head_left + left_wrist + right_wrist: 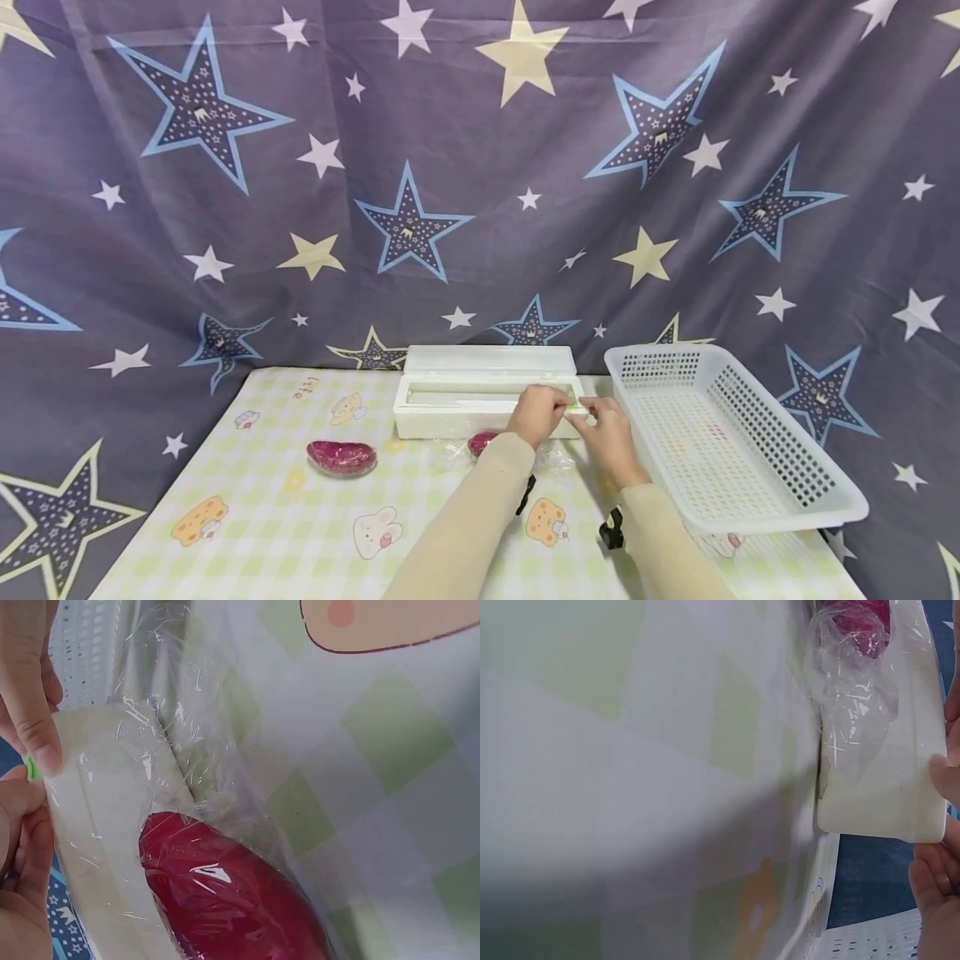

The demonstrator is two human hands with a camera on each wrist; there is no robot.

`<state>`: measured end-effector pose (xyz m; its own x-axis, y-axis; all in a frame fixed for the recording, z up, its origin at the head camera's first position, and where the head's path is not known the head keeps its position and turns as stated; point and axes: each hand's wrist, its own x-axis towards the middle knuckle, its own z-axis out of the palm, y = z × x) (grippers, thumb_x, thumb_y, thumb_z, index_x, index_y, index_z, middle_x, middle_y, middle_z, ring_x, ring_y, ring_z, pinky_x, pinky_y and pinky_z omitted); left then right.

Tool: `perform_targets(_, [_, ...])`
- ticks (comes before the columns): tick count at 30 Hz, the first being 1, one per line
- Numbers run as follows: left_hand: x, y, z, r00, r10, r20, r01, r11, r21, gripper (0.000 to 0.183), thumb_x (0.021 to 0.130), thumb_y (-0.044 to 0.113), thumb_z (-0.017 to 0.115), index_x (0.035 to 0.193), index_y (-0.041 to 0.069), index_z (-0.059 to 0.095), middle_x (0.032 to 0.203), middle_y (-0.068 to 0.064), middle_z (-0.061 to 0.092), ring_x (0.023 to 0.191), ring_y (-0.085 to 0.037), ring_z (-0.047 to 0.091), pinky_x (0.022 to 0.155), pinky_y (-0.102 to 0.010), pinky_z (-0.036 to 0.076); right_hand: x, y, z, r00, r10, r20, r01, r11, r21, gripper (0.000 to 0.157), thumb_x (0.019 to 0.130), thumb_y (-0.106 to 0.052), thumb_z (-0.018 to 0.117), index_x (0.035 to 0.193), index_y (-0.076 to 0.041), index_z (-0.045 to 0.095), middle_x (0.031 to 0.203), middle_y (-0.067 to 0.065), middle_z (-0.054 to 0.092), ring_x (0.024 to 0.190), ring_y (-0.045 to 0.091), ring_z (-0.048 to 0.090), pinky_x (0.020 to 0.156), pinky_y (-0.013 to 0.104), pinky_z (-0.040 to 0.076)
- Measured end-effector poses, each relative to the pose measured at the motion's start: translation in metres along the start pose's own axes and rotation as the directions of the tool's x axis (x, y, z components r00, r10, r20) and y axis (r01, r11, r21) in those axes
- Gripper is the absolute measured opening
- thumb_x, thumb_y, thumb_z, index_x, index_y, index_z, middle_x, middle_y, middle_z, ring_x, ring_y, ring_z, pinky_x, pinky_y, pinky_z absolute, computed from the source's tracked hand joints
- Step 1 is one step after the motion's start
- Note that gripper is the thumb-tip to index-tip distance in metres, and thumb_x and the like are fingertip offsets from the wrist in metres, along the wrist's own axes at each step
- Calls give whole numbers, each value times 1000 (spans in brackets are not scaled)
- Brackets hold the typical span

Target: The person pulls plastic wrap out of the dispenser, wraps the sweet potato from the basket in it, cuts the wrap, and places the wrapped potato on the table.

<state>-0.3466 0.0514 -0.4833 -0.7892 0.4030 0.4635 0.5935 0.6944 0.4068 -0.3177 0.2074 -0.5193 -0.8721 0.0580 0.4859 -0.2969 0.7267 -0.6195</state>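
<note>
A white cling film dispenser box [457,424] lies with its lid [489,360] raised. At its right end my left hand [536,415] pinches a small green slide cutter [31,767] between curled fingers. My right hand [613,442] grips the same end of the box, thumb on its front face. Clear film [180,742] hangs over the front onto the table. Against the box front lies a purple-red sweet potato [225,889] under this film, partly hidden by my left arm in the head view. Another sweet potato [341,458], shiny as if wrapped, lies to the left.
A white perforated plastic basket [757,518] stands right of the box, close to my right forearm. The table wears a green checked cloth [255,492] with cartoon prints. A dark star-patterned curtain [480,125] hangs directly behind the table.
</note>
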Motion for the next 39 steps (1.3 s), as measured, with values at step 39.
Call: perform_targets(39, [-34,-29,-47,993,69,97,-47,976,-211,38,94,1,59,130,8,67,130,-6,66,120,-26,60,108,-40,42,-7,-14,-7,999,-39,14,38,999,21,49,90,-21,77,129,2,61,132,22,54,126,39,46,110,53,34])
